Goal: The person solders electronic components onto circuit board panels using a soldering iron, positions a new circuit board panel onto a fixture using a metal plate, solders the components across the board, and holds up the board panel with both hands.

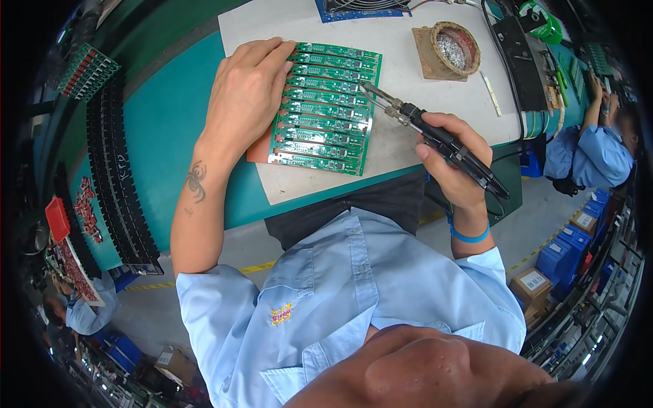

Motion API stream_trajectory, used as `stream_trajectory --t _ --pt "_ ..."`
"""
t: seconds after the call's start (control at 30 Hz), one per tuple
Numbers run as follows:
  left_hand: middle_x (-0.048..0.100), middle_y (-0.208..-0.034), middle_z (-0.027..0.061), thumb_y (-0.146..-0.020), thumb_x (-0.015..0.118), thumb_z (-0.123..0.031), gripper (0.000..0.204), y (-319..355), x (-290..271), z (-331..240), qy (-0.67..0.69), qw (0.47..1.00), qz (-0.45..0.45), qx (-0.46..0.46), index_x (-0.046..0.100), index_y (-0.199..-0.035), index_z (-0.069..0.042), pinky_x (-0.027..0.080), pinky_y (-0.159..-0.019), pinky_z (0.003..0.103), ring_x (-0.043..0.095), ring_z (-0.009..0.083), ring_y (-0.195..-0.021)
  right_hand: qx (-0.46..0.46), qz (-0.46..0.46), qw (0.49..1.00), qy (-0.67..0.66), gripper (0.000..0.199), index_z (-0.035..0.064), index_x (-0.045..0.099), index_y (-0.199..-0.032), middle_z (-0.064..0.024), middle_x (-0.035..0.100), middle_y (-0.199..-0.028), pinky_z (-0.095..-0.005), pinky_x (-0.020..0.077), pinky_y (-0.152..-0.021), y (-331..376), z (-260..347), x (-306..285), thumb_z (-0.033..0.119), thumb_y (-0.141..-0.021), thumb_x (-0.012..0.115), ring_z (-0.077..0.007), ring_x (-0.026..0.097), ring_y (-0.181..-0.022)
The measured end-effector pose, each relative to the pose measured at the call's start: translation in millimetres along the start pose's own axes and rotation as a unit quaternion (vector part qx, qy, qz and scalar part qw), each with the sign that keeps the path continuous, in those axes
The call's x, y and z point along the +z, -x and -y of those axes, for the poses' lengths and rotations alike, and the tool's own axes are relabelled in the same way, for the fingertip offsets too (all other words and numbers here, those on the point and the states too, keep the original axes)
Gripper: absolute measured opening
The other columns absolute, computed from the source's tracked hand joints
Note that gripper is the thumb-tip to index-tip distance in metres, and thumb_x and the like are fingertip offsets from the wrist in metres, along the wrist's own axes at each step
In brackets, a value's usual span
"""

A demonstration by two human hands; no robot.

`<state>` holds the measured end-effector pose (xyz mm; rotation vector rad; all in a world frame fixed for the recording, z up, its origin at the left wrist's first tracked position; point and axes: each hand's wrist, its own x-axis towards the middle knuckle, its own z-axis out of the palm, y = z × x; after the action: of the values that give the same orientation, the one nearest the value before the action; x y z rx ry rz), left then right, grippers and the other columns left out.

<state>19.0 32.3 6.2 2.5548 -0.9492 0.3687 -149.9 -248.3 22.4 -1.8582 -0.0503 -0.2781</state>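
A green rectangular circuit-board panel (330, 109) is apparently being steadied right of, and touching, the outstretched left hand (248, 81); a black-handled two-pronged metal tool (439, 138) is being gripped by the right hand (457, 160), likely for precision.

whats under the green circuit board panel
An orange-brown piece pokes out lower left of the green panel, partly over the white sheet. The panel and left hand hide the rest underneath.

Teal bench (170, 95) — white sheet (401, 146) on top
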Motion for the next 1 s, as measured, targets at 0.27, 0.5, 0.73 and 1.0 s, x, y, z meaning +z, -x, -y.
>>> stream_trajectory --t 0.27,0.5,0.73,1.0 --pt "0.074 -0.13 0.0072 -0.1 0.067 -0.012 0.027 0.8 1.1 0.1 -0.014 1.0 -0.001 0.004 0.076 -0.126 -0.007 0.052 -0.1 0.039 0.067 0.0258 -0.12 0.025 -0.01 1.0 -0.007 0.042 -0.0044 0.073 -0.122 -0.013 0.078 -0.102 -0.0268 0.0552 -0.075 2.1 0.1 2.4 -0.003 -0.08 0.079 -0.0182 0.069 -0.081" --pt "0.074 -0.13 0.0071 -0.1 0.067 -0.012 0.028 0.4 0.4 -0.5 -0.019 1.0 0.001 0.005 0.075 -0.127 -0.008 0.052 -0.1 0.039 0.067 0.0255 -0.12 0.02 -0.01 1.0 0.006 0.042 -0.0043 0.073 -0.122 -0.0129 0.078 -0.101 -0.0265 0.0556 -0.076 1.8 1.7 2.8 -0.003 -0.08 0.079 -0.0182 0.07 -0.081" --pt "0.074 -0.13 0.0071 -0.1 0.068 -0.012 0.027 1.0 0.5 0.5 -0.014 1.0 -0.001 0.005 0.076 -0.126 -0.008 0.052 -0.1 0.039 0.067 0.0253 -0.12 -0.004 -0.056 0.998 0.025 0.045 -0.0033 0.073 -0.124 -0.013 0.078 -0.102 -0.0267 0.0559 -0.079 3.6 -1.5 -6.9 -0.002 -0.08 0.08 -0.0187 0.07 -0.082" --pt "0.074 -0.129 0.0072 -0.1 0.068 -0.012 0.027 0.6 0.9 0.5 -0.01 1.0 -0.005 0.009 0.076 -0.125 -0.006 0.052 -0.101 0.039 0.067 0.0252 -0.119 0.037 -0.25 0.967 -0.004 0.047 -0.002 0.072 -0.127 -0.0131 0.078 -0.103 -0.0267 0.0558 -0.081 -12.1 -15.0 -7.8 -0.002 -0.08 0.081 -0.0183 0.071 -0.084"
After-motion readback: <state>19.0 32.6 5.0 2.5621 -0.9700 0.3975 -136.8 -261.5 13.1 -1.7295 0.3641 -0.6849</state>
